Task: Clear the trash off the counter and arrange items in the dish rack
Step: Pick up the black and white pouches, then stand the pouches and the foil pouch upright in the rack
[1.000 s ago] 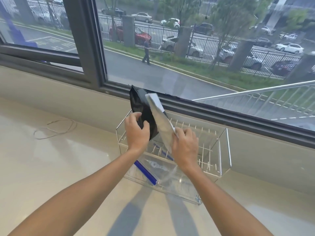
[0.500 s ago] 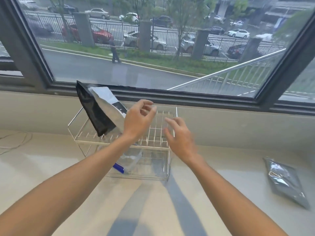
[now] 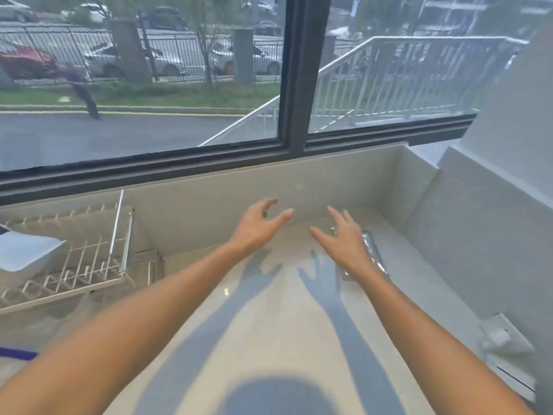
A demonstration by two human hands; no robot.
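Reaching forward over the pale counter [image 3: 269, 324], you held both arms out above its bare middle. Your left hand [image 3: 256, 225] was empty, its fingers spread and loosely curled, thumb apart from the rest, gripping nothing. Your right hand [image 3: 344, 239] was empty too, palm down with the fingers splayed wide. It hovered just above the near end of a crinkled silver foil packet [image 3: 374, 256], which lay flat on the counter near the right-hand wall; the hand covered much of the packet, and whether skin touched foil could not be told. The shadows of both hands fell on the counter beneath them.

The wire dish rack [image 3: 89, 259] stood well apart at your left, against the ledge under the window [image 3: 149, 130]. A white, blurred pouch [image 3: 24, 253] leaned in the rack at the picture's left edge, only partly in view. A blue strip [image 3: 16, 353] showed beneath the rack at the far left. A white object [image 3: 505, 339], too blurred to name, sat low on the right wall.
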